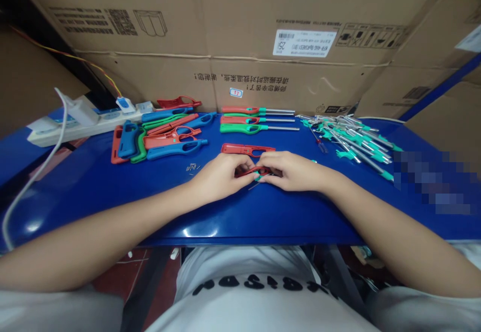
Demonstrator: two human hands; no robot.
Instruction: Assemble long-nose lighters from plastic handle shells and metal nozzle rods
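My left hand (231,171) is closed on one end of a red lighter casing (246,172) near the middle of the blue table. At its other end, my right hand (283,170) pinches the same piece, with a small green part (258,176) between the fingertips of both hands. A thin wire hangs below the fingers. Just behind my hands lies another red casing half (236,149). Farther back, red and green lighters with metal tubes (259,128) rest in a row. My fingers hide much of the held piece.
Several red, blue and green casings (175,150) lie at the left, beside a white power strip (93,125). At the right are a heap of metal tubes with green parts (356,139) and a small screwdriver (322,145). A cardboard box (240,36) stands behind the table (240,221).
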